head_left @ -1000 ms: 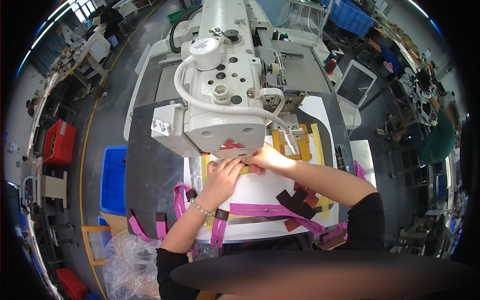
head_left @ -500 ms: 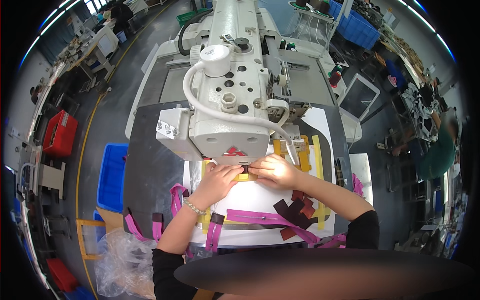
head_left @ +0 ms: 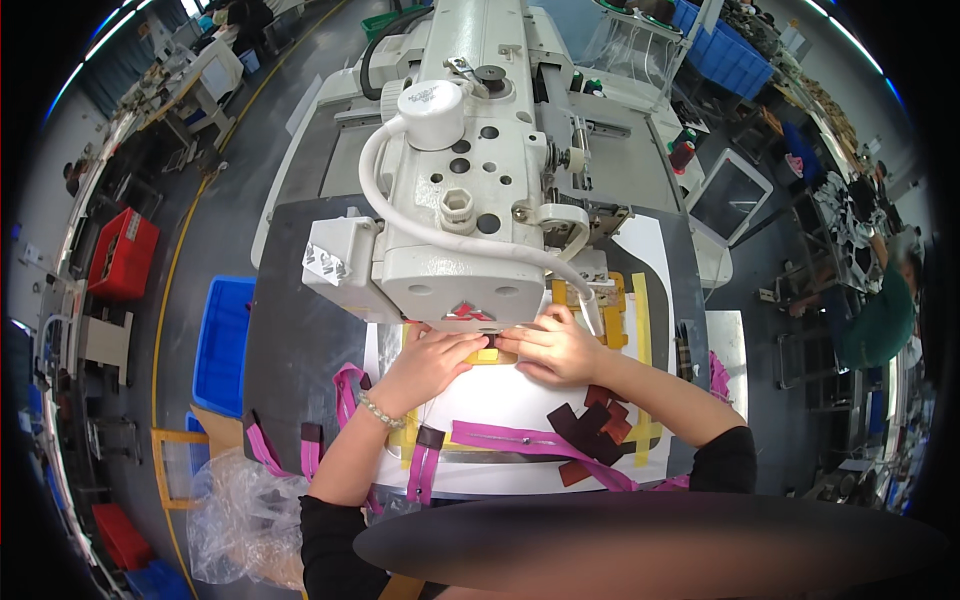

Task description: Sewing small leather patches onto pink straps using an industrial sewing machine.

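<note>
Under the head of a white industrial sewing machine (head_left: pixel 460 255), both my hands meet at a small dark brown patch (head_left: pixel 491 341). My left hand (head_left: pixel 437 365) grips its left side with bent fingers, and my right hand (head_left: pixel 553 348) holds the right side, fingertips pressed together. Just below the patch shows a yellow plate (head_left: pixel 492 357) on the white work surface (head_left: pixel 480 395). The machine head hides part of my fingertips. Near my left wrist lies a magenta zipper strip (head_left: pixel 424 470) with a dark brown end tab (head_left: pixel 430 438).
Another magenta zipper (head_left: pixel 510 437) stretches across the front, beside loose dark brown and reddish patches (head_left: pixel 590 425). A blue bin (head_left: pixel 222 345) and clear plastic bag (head_left: pixel 235 525) stand left. A tilted screen (head_left: pixel 728 200) is at right; a person in green (head_left: pixel 880 320) works farther off.
My view has shifted slightly. Both hands stay at the brown patch in nearly the same pose, with no other clear movement.
</note>
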`<state>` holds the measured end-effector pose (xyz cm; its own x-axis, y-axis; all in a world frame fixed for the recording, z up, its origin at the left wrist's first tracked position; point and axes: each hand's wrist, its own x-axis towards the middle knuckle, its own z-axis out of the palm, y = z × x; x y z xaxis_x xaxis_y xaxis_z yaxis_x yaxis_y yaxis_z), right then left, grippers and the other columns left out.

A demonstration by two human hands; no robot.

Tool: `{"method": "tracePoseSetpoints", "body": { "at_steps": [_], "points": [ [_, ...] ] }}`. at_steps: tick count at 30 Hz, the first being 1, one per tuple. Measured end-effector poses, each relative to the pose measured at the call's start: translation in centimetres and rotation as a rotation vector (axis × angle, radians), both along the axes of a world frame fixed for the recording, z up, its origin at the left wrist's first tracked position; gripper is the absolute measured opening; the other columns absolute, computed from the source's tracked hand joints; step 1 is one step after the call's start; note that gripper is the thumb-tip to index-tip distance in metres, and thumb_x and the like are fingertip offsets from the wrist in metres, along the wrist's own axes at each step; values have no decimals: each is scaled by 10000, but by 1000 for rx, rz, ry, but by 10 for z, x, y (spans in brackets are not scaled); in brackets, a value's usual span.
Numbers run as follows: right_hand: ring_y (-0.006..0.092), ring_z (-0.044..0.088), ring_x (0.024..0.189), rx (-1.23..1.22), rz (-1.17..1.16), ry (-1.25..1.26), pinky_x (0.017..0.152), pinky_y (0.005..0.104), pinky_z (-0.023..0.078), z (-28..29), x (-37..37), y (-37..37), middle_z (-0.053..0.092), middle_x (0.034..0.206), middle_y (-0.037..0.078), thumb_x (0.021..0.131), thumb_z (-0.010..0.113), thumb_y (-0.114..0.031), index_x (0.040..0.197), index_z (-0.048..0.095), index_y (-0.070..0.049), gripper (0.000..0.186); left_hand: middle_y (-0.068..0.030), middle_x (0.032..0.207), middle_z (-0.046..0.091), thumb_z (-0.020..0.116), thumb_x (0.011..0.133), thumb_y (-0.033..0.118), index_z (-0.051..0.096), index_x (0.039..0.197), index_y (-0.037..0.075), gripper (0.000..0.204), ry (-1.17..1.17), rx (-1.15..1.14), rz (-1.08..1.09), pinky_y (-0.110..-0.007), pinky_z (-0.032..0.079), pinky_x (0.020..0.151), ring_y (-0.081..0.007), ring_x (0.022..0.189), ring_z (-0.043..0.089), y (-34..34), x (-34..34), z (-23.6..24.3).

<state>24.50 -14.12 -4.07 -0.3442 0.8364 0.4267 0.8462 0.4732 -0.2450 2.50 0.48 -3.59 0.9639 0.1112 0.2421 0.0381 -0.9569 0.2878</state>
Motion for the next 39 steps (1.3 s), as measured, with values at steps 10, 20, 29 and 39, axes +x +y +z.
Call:
{"method": "tracePoseSetpoints", "body": {
  "at_steps": [10,20,29,39],
  "points": [
    [150,477,707,-21,2,9,810,360,305,0,-1,2,639,1139,-21,743,694,-214,1151,636,-129,420,19,1177,639,652,827,231,613,1195,159,378,-43,-27,-12,-367,355,926,-148,1055,589,4,0,-7],
    [177,583,945,-55,-10,-4,882,389,290,5,-4,10,659,1083,-40,761,685,-236,1082,671,-156,331,18,1143,653,654,826,235,615,1190,160,374,-27,-73,-1,-357,399,890,-164,1022,609,3,-2,-1],
    [210,541,890,-171,-327,566,851,349,322,16,-18,-19,613,868,24,758,724,-235,937,664,-112,226,31,1134,659,655,828,240,625,1176,172,355,-10,-49,23,-375,359,901,-150,1016,606,2,-3,-1],
    [200,512,813,-500,-385,213,762,338,328,66,-51,-108,535,839,7,714,769,-360,854,590,-123,328,15,1125,660,646,836,236,617,1201,174,371,-32,-102,6,-377,339,909,-160,1042,585,2,-2,-2]
  ]
}}
